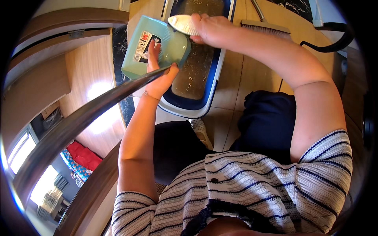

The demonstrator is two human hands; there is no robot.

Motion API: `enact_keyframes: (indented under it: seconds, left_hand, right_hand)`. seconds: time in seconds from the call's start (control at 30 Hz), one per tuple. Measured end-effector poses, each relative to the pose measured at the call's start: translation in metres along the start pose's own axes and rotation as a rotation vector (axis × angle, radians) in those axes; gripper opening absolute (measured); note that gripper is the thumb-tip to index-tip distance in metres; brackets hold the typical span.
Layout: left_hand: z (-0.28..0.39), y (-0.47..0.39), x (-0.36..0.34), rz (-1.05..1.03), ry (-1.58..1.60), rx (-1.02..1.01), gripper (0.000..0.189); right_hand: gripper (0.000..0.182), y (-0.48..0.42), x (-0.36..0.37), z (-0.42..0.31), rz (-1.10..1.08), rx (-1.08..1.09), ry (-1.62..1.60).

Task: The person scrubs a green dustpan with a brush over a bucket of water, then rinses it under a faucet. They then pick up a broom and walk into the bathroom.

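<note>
My left hand (pixel 161 73) grips the dark long handle (pixel 97 101) of a pale teal plastic dustpan (pixel 174 48) close to where it meets the pan. A label with writing (pixel 144 44) sticks to the dustpan, and two of my fingers lie across it. In my right hand (pixel 211 28) is a cream-coloured scrubbing brush (pixel 183 23), its near end covered by my fingers. The brush is at the dustpan's upper right edge; whether they touch I cannot tell. Beneath both hands stands a blue and white oblong basin (pixel 203 112) holding murky brown water (pixel 192 78).
A broom (pixel 265 28) lies on the tiled floor (pixel 227 97) right of the basin. At the left is a wooden door frame (pixel 91 180), with a room beyond it holding red cloth (pixel 84 156). My shoe (pixel 202 132) is close to the basin's near end.
</note>
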State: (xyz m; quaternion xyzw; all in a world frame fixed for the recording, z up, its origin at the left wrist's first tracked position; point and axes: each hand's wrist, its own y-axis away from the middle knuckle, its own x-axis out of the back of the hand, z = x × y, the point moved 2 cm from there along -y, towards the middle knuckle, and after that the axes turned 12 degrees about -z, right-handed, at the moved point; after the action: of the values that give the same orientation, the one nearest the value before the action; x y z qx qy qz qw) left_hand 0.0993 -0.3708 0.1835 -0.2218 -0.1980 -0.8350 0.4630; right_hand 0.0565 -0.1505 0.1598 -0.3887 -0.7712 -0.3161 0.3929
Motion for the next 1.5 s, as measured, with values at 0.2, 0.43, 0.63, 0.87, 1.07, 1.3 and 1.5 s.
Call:
enact_keyframes:
  seconds: [0.2, 0.43, 0.63, 0.87, 1.07, 1.3, 1.5]
  left_hand:
    - [-0.010, 0.003, 0.000, 0.035, 0.030, -0.023, 0.087]
    - [0.007, 0.006, -0.006, -0.063, -0.063, 0.003, 0.087]
    - [0.010, 0.013, -0.002, -0.026, -0.144, 0.044, 0.085]
    - [-0.001, 0.041, -0.006, 0.094, -0.525, 0.203, 0.096]
    - [-0.011, 0.043, -0.011, 0.115, -0.460, 0.141, 0.098]
    - [-0.028, 0.040, -0.008, 0.156, -0.195, 0.170, 0.110]
    - [-0.017, 0.038, -0.016, 0.044, -0.311, 0.039, 0.108]
  right_hand:
    - [0.052, 0.023, -0.024, -0.052, -0.254, 0.097, 0.016]
    - [0.047, -0.020, 0.005, 0.029, -0.065, -0.237, 0.030]
    - [0.056, -0.061, -0.045, 0.046, -0.162, -0.354, 0.313]
    - [0.047, -0.049, -0.031, 0.036, -0.623, -0.259, 0.301]
    - [0.040, 0.004, 0.074, 0.018, -0.577, 0.126, -0.236]
    - [0.065, 0.011, 0.019, -0.044, -0.349, 0.364, 0.197]
    - [0.048, -0.013, -0.013, -0.078, -0.123, 0.463, 0.376]
